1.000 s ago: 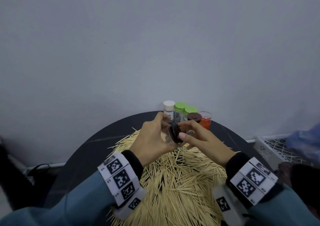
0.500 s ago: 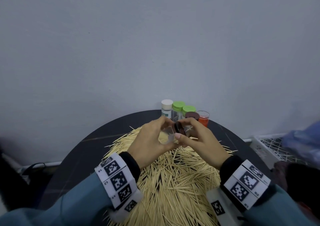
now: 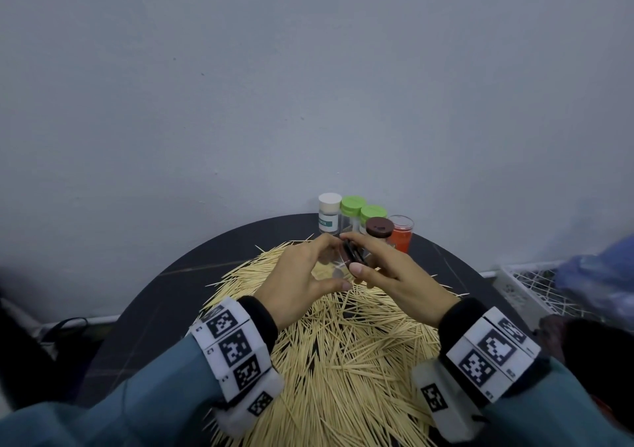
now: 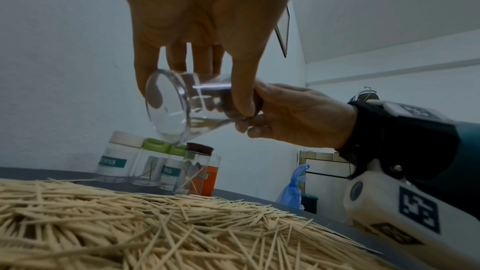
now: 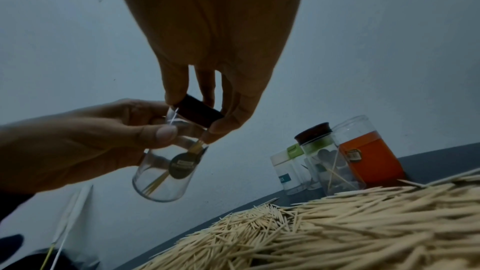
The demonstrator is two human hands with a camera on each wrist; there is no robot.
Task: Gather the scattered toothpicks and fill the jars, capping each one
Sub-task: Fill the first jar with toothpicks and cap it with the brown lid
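The left hand (image 3: pixel 302 275) holds a small clear jar (image 5: pixel 166 169) in the air above the heap of toothpicks (image 3: pixel 343 343), fingers and thumb curled round its wall, the jar tilted so its base points down and to the left. The right hand (image 3: pixel 394 275) pinches the dark brown cap (image 5: pixel 200 113) at the jar's mouth between thumb and fingertips (image 5: pixel 223 124); whether the cap is fully seated or just off the rim is hard to tell, as the fingers cover the joint. A few toothpicks lie inside the held jar, beside a round dark label. The toothpicks spread thickly over the round black table (image 3: pixel 164 295) under both wrists. At the table's far edge, against the grey wall, stand five more jars close together: one with a white cap (image 3: pixel 330 213), two with green caps (image 3: pixel 353 206), one with a brown cap (image 3: pixel 378 227) holding a few toothpicks, and an orange one (image 3: pixel 400 237) with a clear top. A white wire basket (image 3: pixel 528 285) sits off to the right, beyond the table.
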